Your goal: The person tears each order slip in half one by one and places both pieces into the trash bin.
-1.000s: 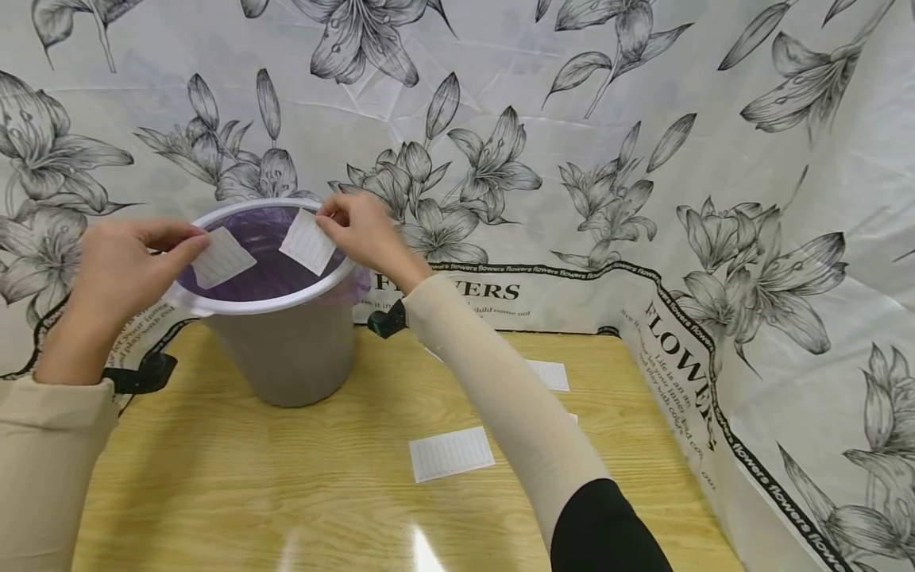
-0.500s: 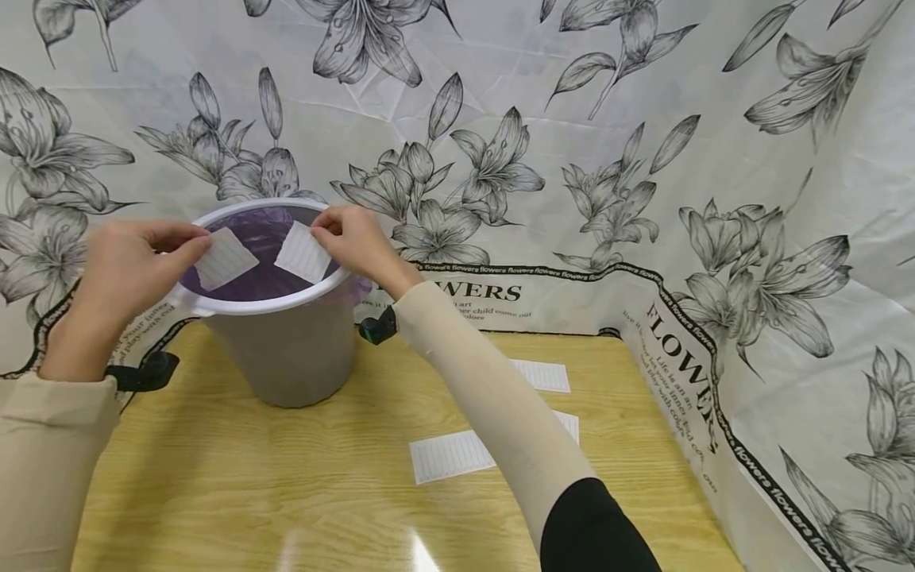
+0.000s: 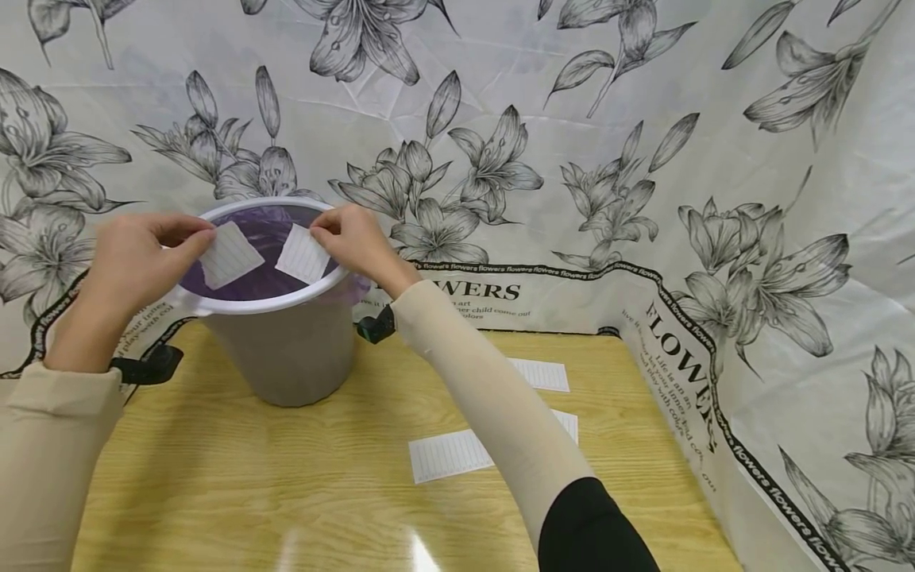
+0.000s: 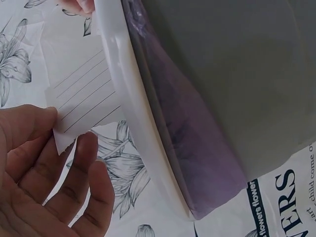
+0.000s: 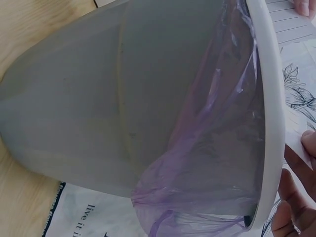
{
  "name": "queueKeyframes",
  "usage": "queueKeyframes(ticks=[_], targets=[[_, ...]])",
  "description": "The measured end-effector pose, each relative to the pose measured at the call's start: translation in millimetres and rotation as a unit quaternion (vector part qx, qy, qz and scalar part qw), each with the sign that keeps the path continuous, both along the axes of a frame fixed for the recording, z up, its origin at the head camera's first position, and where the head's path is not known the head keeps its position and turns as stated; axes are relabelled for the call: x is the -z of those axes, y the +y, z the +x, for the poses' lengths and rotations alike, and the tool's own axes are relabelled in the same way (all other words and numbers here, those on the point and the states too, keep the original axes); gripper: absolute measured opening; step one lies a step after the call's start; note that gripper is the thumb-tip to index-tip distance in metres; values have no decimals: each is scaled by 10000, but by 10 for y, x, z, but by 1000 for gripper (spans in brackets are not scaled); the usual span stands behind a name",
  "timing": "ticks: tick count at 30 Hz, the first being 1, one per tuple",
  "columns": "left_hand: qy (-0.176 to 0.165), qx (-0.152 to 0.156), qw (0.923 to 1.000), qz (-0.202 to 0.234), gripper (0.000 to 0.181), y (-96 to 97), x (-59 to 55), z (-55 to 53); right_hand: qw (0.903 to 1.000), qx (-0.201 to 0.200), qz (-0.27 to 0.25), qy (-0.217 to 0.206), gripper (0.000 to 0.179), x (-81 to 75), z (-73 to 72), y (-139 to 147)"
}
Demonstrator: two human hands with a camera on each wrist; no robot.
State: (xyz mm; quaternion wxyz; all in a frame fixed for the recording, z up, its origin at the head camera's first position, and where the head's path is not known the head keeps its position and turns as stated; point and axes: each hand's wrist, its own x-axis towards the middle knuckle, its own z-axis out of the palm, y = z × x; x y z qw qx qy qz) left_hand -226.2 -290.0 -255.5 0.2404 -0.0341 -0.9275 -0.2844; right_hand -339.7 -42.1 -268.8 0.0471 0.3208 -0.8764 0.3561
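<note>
In the head view, my left hand (image 3: 136,266) pinches a piece of white lined paper (image 3: 232,256) between thumb and fingers. My right hand (image 3: 360,242) pinches a second lined piece (image 3: 303,254) by its upper corner. Both pieces hang apart over the mouth of a grey waste bin (image 3: 289,361) with a white rim. The left wrist view shows a ragged, torn edge on the left hand's paper (image 4: 86,98), outside fingers curled below it. Purple plastic liner (image 5: 197,158) folds down over the bin's outside in the right wrist view.
On the wooden table (image 3: 286,492) lie several lined paper slips, among them a near one (image 3: 446,455) and a far one (image 3: 546,375), partly behind the right sleeve. Floral cloth (image 3: 500,214) hangs behind and along the right.
The right hand has come slightly down and left with its paper, then stayed nearly still. My left hand has shifted a little right and up, its piece now nearer the other.
</note>
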Motion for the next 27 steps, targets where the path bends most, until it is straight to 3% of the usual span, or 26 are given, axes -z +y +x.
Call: queueKeyframes(ticks=[11,20,27], targets=[[-200,-47,9997,114,40,29,-26,-39,9999,21,143,-32,28,12,12,17],[-357,-3,9993,104,42,50,1,-90,9999,41,-83,-56,29,35,20,91],[-444,0,9990,56,42,75,-16,-111,9996,235,-9,185,27,44,-16,168]])
